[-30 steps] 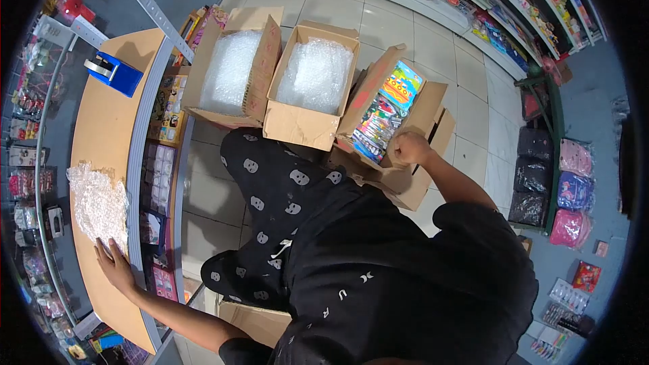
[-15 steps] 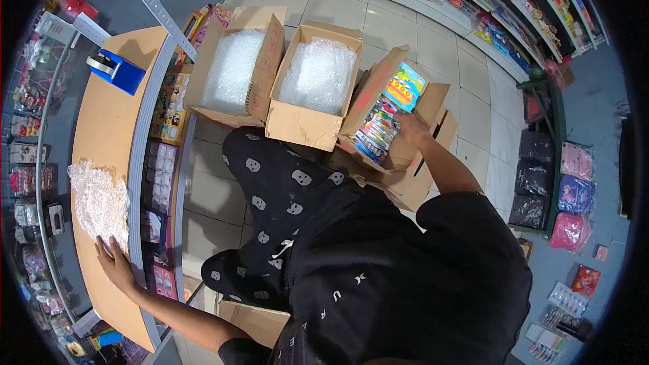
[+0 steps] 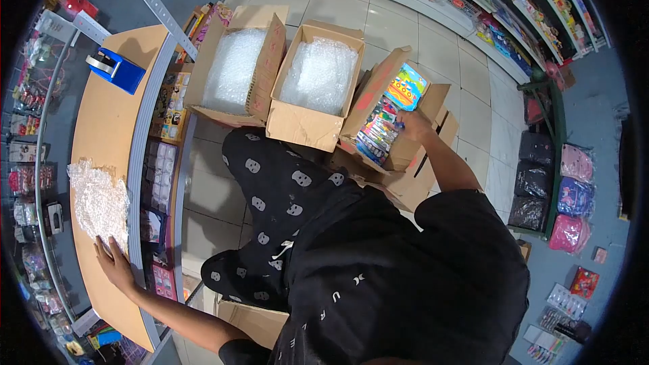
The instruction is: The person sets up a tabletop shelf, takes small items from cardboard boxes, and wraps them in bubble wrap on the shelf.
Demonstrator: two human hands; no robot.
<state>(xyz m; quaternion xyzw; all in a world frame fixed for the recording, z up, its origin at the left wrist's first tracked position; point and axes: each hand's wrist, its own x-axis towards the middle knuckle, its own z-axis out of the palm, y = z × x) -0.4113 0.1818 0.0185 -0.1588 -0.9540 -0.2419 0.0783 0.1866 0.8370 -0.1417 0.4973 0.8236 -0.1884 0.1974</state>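
Observation:
My left hand (image 3: 116, 267) lies flat on the wooden counter, fingers spread, its fingertips on the lower edge of a sheet of bubble wrap (image 3: 101, 199). My right hand (image 3: 414, 126) reaches into an open cardboard box (image 3: 370, 96), its fingers curled at the edge of a row of colourful packs (image 3: 378, 130). What the fingers grip is mostly hidden; a bit of blue shows beside them. Above the packs in the same box sits a bright blue and yellow printed packet (image 3: 406, 86).
Two open cartons hold bubble wrap: a left carton (image 3: 260, 105) and a middle carton (image 3: 303, 127). A blue tape dispenser (image 3: 116, 71) stands on the counter (image 3: 101, 122). Stocked shelves (image 3: 466, 10) line the far side, and bagged goods (image 3: 574, 192) are at the right.
My right hand has curled its fingers more and pulled back slightly at the packs. My left hand stays in place on the bubble wrap.

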